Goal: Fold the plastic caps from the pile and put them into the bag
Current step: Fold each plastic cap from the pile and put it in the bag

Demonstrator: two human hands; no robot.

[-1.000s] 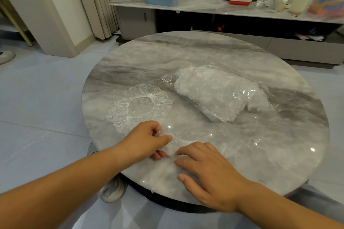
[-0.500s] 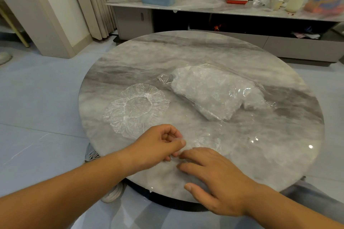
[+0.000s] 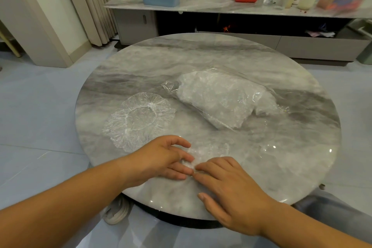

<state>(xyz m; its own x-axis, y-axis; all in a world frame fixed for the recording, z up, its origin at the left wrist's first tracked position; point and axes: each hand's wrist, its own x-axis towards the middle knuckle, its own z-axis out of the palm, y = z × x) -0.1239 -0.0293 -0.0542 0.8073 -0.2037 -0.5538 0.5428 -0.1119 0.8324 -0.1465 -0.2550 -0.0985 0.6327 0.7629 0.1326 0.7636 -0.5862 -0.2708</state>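
**Clear plastic, pinned and pinched**

Head view: at the near edge of the round marble desk (image 3: 201, 54), the left hand (image 3: 161, 159) curls its fingers (image 3: 177, 171) round one end of a crumpled cap (image 3: 203, 152), pinching it. The right hand (image 3: 233, 193) lies flat beside it, fingers (image 3: 209, 166) straight and close together, pressing the plastic down. A second cap (image 3: 138, 119) lies spread open just to the left (elastic ring showing). The bag (image 3: 221, 98), stuffed with caps, lies farther back.
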